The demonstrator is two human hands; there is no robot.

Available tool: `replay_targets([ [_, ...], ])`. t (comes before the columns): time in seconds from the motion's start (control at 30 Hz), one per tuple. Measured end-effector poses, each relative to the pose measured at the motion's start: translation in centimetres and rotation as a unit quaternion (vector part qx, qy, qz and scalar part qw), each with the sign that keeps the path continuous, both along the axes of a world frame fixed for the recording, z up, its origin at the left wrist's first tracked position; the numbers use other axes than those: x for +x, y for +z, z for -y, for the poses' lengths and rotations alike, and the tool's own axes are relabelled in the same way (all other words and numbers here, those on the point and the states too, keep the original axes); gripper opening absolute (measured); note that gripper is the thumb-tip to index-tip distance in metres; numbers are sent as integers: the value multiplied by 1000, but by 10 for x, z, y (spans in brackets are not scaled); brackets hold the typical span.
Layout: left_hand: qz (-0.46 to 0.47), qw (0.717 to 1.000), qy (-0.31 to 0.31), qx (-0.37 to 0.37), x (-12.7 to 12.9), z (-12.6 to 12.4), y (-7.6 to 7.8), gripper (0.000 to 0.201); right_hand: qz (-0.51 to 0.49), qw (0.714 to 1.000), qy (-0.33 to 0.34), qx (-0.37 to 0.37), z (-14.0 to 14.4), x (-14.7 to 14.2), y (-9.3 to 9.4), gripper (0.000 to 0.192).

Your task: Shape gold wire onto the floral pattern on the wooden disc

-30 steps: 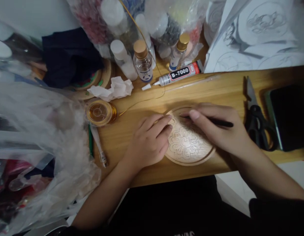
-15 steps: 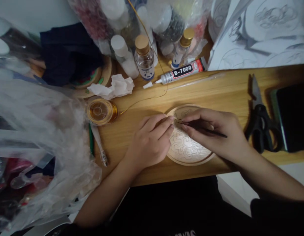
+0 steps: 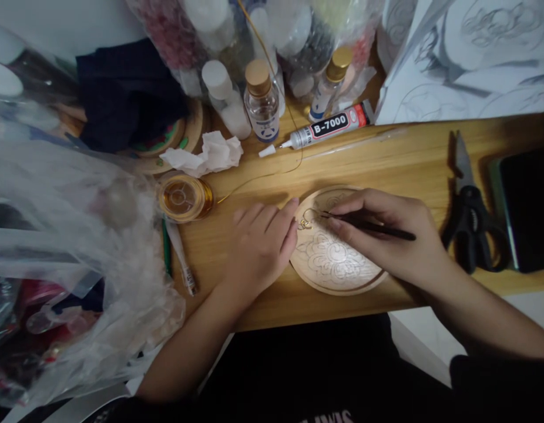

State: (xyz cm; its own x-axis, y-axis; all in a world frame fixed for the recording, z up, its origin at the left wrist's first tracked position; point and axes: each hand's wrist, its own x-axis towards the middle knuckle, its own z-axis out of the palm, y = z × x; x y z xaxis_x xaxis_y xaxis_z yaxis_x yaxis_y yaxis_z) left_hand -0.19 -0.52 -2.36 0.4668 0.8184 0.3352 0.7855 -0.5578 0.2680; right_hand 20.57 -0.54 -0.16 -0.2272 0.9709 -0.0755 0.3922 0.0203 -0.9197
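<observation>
- The left hand [image 3: 258, 247] lies palm down on the wooden table [image 3: 413, 164], fingers together and stretched toward the right; its fingertips [image 3: 292, 207] press the left rim of the round wooden disc [image 3: 336, 267]. It is flat and grips nothing.
- The right hand [image 3: 386, 235] comes in from the right, wrist low over the disc's right half, thumb and first fingers pinched shut on a thin black tool [image 3: 378, 228].
- The tool runs nearly level, its rear end sticking out right past the knuckles, its tip pointing left at a small curl of gold wire [image 3: 305, 220] on the disc's far-left part, just beside the left fingertips.
- The disc sits at the near edge of the table, between the two hands, flat, with a carved flower pattern on its face; the right hand covers its right side.
- Left of the left hand stands a spool of gold wire [image 3: 184, 198]; a strand runs from it across the table toward the far side.
- Near the spool lie a green pen [image 3: 166, 247] and a clear one [image 3: 184, 264], side by side.
- Farther off: a crumpled tissue [image 3: 205, 155], a B-7000 glue tube [image 3: 329, 126], and small bottles [image 3: 262, 103] with gold caps.
- Black scissors [image 3: 472, 217] lie right of the right hand, well apart from it, with a dark phone [image 3: 527, 205] beyond.
- Plastic bags [image 3: 64, 235] crowd the left side; drawn sheets of paper [image 3: 466, 59] lie at far right.
</observation>
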Motion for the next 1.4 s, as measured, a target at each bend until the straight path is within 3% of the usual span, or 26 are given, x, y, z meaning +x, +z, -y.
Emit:
replay_targets([
  [0.27,-3,998,-39,-50,-1,2,-1,26,17,998,-61,9,-2,-3,4,9],
  [0.53,-16,996,-88,-15,-1,0,1,25,4,1000,-19,10,0,-1,1,13],
  [0.8,-17,996,-91,-17,0,-1,0,27,18,997,50,49,-2,-2,5,11],
  [1.17,-24,996,-86,-25,-1,-1,0,25,11,998,47,44,-3,3,1,13],
  [1.4,-18,996,-85,-34,-1,0,0,28,-4,994,85,67,-9,9,3,20],
])
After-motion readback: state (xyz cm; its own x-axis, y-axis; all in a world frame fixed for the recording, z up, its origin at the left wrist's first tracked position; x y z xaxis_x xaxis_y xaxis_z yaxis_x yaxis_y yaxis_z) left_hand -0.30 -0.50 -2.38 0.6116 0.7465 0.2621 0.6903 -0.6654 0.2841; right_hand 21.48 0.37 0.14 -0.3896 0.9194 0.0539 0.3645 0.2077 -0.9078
